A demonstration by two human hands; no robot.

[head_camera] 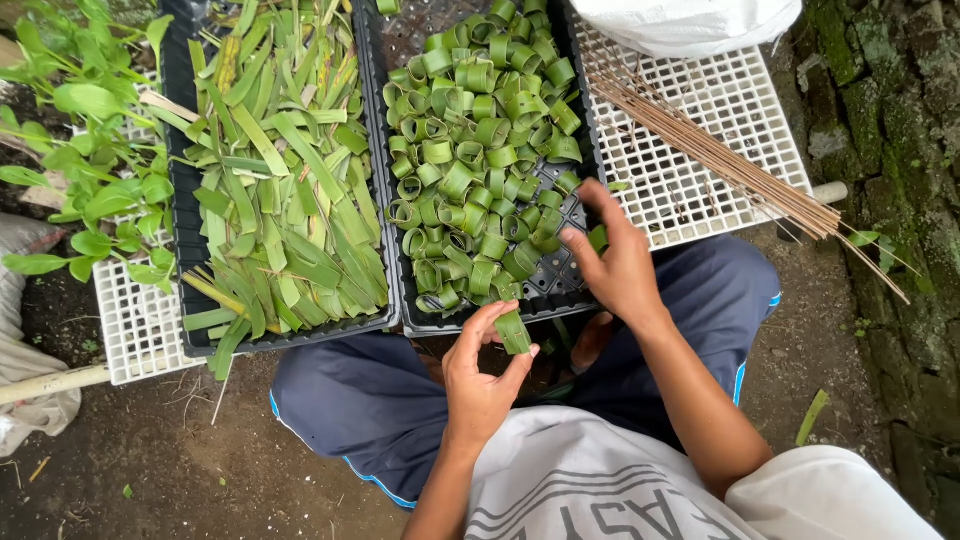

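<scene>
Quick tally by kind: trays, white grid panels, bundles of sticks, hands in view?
Black trays: 2, one with flat leaf strips, one with rolled leaf rings
White grid panels: 2
Stick bundles: 1
Hands: 2, left hand holding a leaf ring, right hand at the ring tray
Total: 7

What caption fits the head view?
Left hand holds a green leaf ring; right hand reaches into the black ring-filled tray.
</scene>
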